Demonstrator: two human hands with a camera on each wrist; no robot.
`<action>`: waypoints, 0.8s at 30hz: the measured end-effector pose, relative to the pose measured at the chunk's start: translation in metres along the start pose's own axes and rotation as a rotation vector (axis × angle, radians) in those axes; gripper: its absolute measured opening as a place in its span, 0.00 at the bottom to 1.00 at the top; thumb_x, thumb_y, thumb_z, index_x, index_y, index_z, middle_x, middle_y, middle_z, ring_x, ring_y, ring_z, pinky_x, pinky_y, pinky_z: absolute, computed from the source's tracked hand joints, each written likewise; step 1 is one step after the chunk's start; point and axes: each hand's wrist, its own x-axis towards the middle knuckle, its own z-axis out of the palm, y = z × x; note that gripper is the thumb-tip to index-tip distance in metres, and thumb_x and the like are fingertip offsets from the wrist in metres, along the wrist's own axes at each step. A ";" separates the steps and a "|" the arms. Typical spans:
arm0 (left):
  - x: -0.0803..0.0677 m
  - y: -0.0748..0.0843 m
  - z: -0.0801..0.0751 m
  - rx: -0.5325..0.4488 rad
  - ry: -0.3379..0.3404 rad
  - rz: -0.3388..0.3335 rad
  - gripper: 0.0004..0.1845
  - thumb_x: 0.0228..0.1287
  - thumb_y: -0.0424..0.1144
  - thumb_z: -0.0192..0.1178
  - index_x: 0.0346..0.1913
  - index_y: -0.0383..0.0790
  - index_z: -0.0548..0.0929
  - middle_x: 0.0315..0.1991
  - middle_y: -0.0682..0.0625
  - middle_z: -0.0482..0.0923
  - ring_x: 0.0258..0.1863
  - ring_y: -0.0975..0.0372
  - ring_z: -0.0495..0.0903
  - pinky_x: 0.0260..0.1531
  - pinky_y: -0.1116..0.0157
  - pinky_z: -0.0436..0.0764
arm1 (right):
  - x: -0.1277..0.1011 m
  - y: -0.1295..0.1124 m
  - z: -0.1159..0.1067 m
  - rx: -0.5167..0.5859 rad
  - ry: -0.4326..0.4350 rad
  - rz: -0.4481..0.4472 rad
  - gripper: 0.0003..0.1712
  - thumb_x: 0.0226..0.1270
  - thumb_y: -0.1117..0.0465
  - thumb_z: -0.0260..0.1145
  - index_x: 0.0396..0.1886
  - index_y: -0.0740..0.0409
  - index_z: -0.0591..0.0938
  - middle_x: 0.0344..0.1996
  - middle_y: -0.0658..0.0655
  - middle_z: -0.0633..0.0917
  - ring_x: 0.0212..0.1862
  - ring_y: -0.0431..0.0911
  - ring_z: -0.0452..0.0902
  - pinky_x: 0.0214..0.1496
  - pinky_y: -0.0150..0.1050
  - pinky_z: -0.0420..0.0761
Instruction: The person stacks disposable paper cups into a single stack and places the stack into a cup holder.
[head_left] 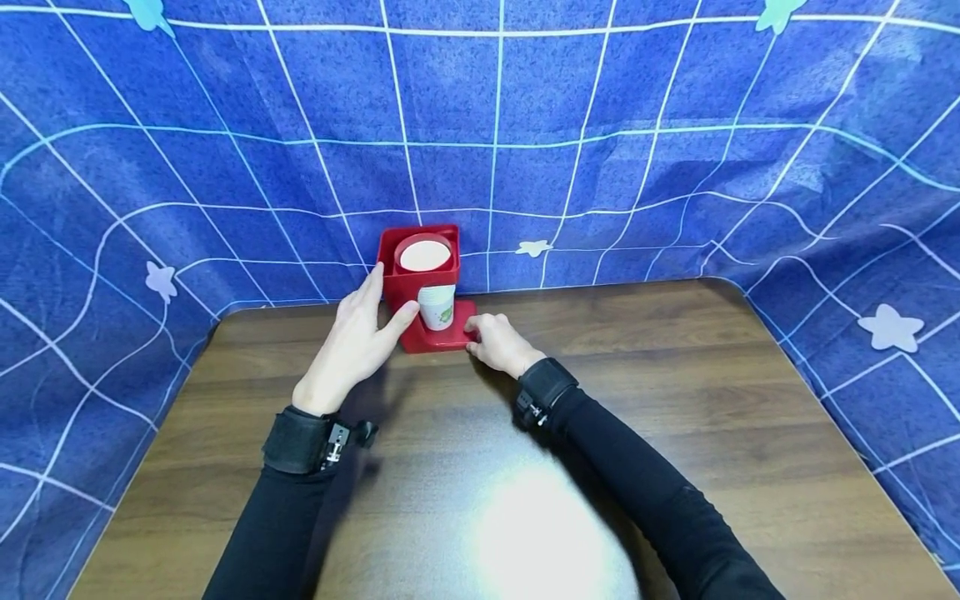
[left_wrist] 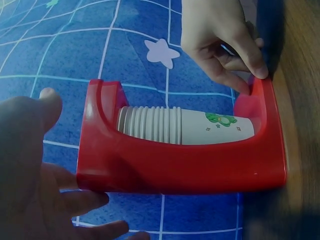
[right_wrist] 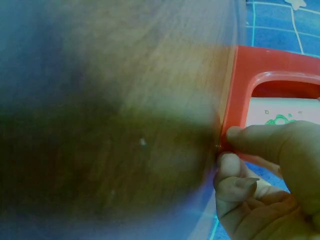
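Observation:
A red cup holder [head_left: 405, 292] stands upright at the back of the table, with an open side and a flat base. Inside it sits a stack of white paper cups [left_wrist: 200, 126], the lowest printed with a green picture. My left hand [head_left: 354, 343] is at the holder's left side, fingers extended; in the left wrist view its thumb is spread away from the red wall. The thumb and fingers of my right hand [head_left: 501, 345] pinch the right edge of the base [right_wrist: 232, 120]. Part of the stack is hidden behind the holder's front wall.
A brown wood-grain table [head_left: 675, 400] extends to both sides and toward me, with a bright glare near its front. Right behind the holder hangs a blue cloth [head_left: 570, 100] with white grid lines and stars, wrapping round both sides.

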 end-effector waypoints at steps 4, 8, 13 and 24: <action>0.001 0.001 0.000 0.019 -0.035 -0.019 0.53 0.73 0.66 0.52 0.83 0.34 0.42 0.84 0.38 0.43 0.83 0.42 0.42 0.81 0.43 0.45 | -0.001 0.002 -0.001 -0.003 -0.001 -0.004 0.17 0.69 0.68 0.69 0.56 0.63 0.85 0.45 0.60 0.89 0.46 0.49 0.85 0.54 0.42 0.85; 0.001 0.001 0.000 0.023 -0.047 -0.069 0.58 0.67 0.71 0.55 0.84 0.42 0.38 0.85 0.43 0.41 0.82 0.39 0.37 0.77 0.34 0.47 | -0.003 0.004 -0.002 0.020 -0.001 -0.010 0.19 0.70 0.70 0.66 0.60 0.63 0.84 0.49 0.61 0.89 0.49 0.49 0.87 0.57 0.42 0.85; 0.000 -0.005 0.004 -0.009 -0.065 -0.087 0.62 0.66 0.72 0.57 0.83 0.47 0.28 0.85 0.45 0.36 0.83 0.40 0.36 0.76 0.32 0.48 | -0.009 0.005 -0.002 0.090 -0.005 0.012 0.22 0.69 0.69 0.65 0.63 0.64 0.81 0.49 0.62 0.89 0.52 0.49 0.86 0.60 0.43 0.84; -0.047 -0.035 0.032 0.023 -0.159 -0.136 0.70 0.59 0.74 0.62 0.82 0.41 0.26 0.83 0.35 0.43 0.81 0.39 0.47 0.76 0.36 0.55 | -0.071 0.008 -0.010 0.187 0.003 -0.090 0.23 0.71 0.63 0.67 0.63 0.65 0.80 0.56 0.60 0.87 0.62 0.51 0.82 0.68 0.45 0.79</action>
